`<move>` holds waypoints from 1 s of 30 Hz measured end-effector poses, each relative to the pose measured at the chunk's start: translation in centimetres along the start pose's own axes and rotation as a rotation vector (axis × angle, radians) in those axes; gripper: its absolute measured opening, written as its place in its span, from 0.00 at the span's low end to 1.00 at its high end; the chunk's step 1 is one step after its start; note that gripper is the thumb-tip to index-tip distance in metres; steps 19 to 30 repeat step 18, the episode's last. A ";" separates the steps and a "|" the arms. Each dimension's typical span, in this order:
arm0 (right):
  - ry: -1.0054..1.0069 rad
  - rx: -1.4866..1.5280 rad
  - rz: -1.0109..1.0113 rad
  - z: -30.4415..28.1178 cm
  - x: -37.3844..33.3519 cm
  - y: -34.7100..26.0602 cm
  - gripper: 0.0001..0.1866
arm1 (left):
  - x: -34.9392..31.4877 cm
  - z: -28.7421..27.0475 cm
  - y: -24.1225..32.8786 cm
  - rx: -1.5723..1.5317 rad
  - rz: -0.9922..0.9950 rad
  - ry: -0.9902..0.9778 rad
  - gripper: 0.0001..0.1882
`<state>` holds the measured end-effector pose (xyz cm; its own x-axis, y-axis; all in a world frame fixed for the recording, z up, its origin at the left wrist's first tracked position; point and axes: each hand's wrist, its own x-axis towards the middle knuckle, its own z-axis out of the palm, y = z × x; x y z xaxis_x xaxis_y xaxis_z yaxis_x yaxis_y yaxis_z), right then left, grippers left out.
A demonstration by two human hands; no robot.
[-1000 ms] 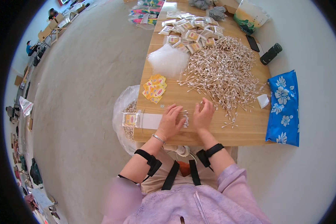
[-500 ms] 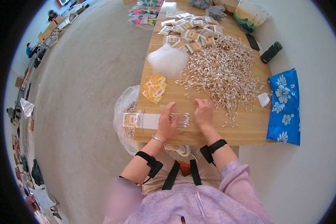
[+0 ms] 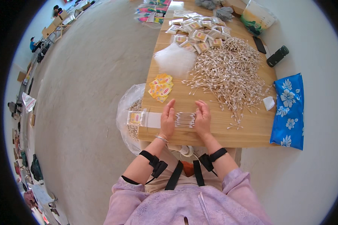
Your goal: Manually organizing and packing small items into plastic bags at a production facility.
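Observation:
A row of cotton swabs (image 3: 185, 120) lies side by side near the table's front edge. My left hand (image 3: 168, 122) stands on edge at the left tips, fingers stretched out. On the other side my right hand (image 3: 202, 119) is upright too, palm facing the row, fingers extended and slightly curved. Neither hand grips anything. A flat white strip (image 3: 153, 120) reaches left from beneath my left hand. At its far end sits a clear pack of swabs with a yellow label (image 3: 136, 118), at the table's left edge. Beyond my hands spreads a large heap of loose swabs (image 3: 229, 71).
Yellow cards (image 3: 160, 88) and clear plastic bags (image 3: 175, 60) lie at the left. Filled packs (image 3: 199, 35) are piled farther back. A phone (image 3: 259, 44), black bottle (image 3: 278, 56) and blue floral pouch (image 3: 288, 112) line the right. A plastic sack (image 3: 128, 95) hangs by the left edge.
My right hand has opened from a closed pinch and come down to the right ends of the swabs. My left hand has straightened from lying over them to their left ends.

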<state>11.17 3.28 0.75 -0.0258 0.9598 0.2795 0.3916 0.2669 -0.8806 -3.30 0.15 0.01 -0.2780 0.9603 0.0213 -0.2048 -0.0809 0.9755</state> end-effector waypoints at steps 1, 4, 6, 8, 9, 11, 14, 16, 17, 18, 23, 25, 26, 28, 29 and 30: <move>0.006 0.102 0.063 0.1 -0.4 -0.1 0.14 | -0.2 0.1 0.0 0.000 -0.002 0.002 0.22; -0.043 0.240 0.119 0.7 -1.6 -0.6 0.19 | -0.6 1.0 0.5 0.026 0.008 -0.032 0.23; -0.100 0.279 0.110 1.0 -1.8 -1.0 0.21 | -0.8 1.3 1.0 0.136 0.010 -0.072 0.25; -0.119 0.285 0.104 1.1 -1.9 -1.5 0.22 | -0.8 1.2 1.0 0.117 0.008 -0.067 0.25; -0.120 0.285 0.103 1.1 -1.9 -1.5 0.22 | -0.7 1.2 0.9 0.097 0.007 -0.063 0.26; -0.133 0.256 0.113 0.6 -1.8 -1.4 0.25 | -0.6 1.1 0.7 0.035 -0.031 -0.061 0.26; -0.193 -0.412 -0.211 -0.4 -2.3 0.2 0.32 | -0.4 0.9 0.3 -0.112 -0.084 -0.049 0.27; -0.378 -0.570 -0.233 -1.0 -2.9 -1.7 0.38 | -0.8 0.4 -0.1 -0.195 -0.109 -0.035 0.28; -0.560 -0.725 -0.259 -1.1 -3.2 -2.4 0.43 | -0.8 0.2 -0.2 -0.172 -0.093 -0.032 0.28; -0.557 -0.817 -0.306 -0.5 -3.6 -1.6 0.49 | -0.6 0.3 -0.2 -0.151 -0.071 -0.039 0.28; -0.557 -0.817 -0.306 -0.5 -3.6 -1.6 0.49 | -0.6 0.3 -0.2 -0.151 -0.071 -0.039 0.28; -0.557 -0.817 -0.306 -0.5 -3.6 -1.6 0.49 | -0.6 0.3 -0.2 -0.151 -0.071 -0.039 0.28; -0.557 -0.817 -0.306 -0.5 -3.6 -1.6 0.49 | -0.6 0.3 -0.2 -0.151 -0.071 -0.039 0.28; -0.557 -0.817 -0.306 -0.5 -3.6 -1.6 0.49 | -0.6 0.3 -0.2 -0.151 -0.071 -0.039 0.28; -0.557 -0.817 -0.306 -0.5 -3.6 -1.6 0.49 | -0.6 0.3 -0.2 -0.151 -0.071 -0.039 0.28; -0.557 -0.817 -0.306 -0.5 -3.6 -1.6 0.49 | -0.6 0.3 -0.2 -0.151 -0.071 -0.039 0.28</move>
